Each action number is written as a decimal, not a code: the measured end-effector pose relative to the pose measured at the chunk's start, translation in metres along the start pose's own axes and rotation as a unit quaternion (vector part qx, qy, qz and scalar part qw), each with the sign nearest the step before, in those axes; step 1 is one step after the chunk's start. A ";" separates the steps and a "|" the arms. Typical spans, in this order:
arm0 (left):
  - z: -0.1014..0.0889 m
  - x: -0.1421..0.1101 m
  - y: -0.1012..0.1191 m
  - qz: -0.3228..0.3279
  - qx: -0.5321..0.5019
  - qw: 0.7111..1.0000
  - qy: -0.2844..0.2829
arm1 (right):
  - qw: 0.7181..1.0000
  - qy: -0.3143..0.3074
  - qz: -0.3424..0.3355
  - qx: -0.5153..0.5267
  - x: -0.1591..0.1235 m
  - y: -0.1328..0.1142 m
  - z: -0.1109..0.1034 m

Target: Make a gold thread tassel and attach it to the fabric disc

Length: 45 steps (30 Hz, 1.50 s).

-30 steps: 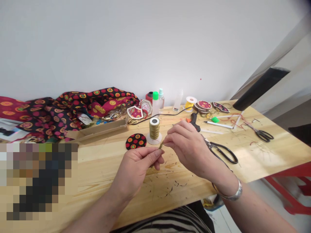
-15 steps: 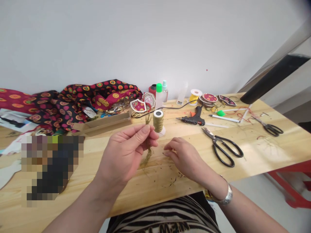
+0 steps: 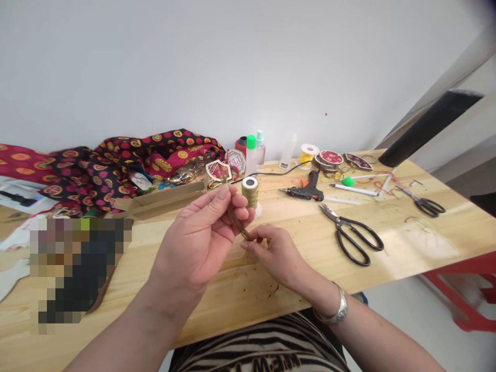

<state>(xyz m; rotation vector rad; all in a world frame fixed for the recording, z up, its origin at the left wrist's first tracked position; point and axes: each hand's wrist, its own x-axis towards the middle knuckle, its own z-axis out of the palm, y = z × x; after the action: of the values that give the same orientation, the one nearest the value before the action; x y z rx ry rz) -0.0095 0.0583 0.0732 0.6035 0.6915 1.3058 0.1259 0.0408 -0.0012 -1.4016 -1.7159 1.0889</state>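
Observation:
A small bundle of olive-green thread (image 3: 237,222) runs between my two hands over the wooden table. My left hand (image 3: 201,232) pinches its upper part between thumb and fingers, and a short tuft pokes out above the thumb. Lower down, my right hand (image 3: 271,250) closes its fingertips on the bundle's other end. Just behind my hands stands a spool of olive-green thread (image 3: 250,192), upright. To the right of my right hand lie large black-handled scissors (image 3: 349,232), their blades slightly apart.
A black glue gun (image 3: 308,188) with its cord lies beyond the scissors. Smaller scissors (image 3: 426,204) and red threads are farther right. Bottles (image 3: 251,152), a yellow spool (image 3: 309,155) and decorated pieces (image 3: 331,159) line the wall. Patterned cloth (image 3: 132,160) and a cardboard tray (image 3: 166,201) sit left.
My right hand has moved left and up to the thread bundle and taken hold of its lower end. The bundle's loose strands are now drawn together. My left hand keeps its pinch.

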 end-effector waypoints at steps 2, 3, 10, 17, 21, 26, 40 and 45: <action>-0.003 0.004 0.001 0.011 -0.016 1.000 0.014 | 1.000 -0.001 0.006 0.021 0.000 0.003 -0.005; -0.005 0.006 0.002 0.017 -0.022 0.999 0.025 | 0.999 -0.002 0.015 0.032 0.000 0.004 -0.009; -0.013 0.018 0.002 0.042 -0.062 0.991 0.115 | 0.985 0.022 0.088 0.148 0.000 0.014 -0.024; -0.019 0.022 0.004 0.049 -0.092 0.982 0.156 | 0.987 -0.001 0.098 0.125 0.000 0.021 -0.034; -0.023 0.024 0.007 0.050 -0.097 0.979 0.172 | 0.993 -0.007 0.107 0.057 -0.004 0.025 -0.050; -0.027 0.029 0.006 0.056 -0.102 0.976 0.184 | 0.995 0.001 0.098 0.003 -0.011 0.034 -0.071; -0.027 0.005 -0.027 -0.060 -0.012 0.982 0.177 | 0.969 0.146 0.139 0.143 -0.006 0.031 -0.092; -0.024 -0.005 -0.043 -0.116 0.015 0.983 0.142 | 0.964 0.089 0.151 0.203 -0.002 0.021 -0.077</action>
<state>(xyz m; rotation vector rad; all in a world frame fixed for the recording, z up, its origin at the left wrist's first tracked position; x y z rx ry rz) -0.0001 0.0464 0.0262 0.3492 0.9869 1.1760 0.2027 0.0551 0.0132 -1.4652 -1.0965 1.3428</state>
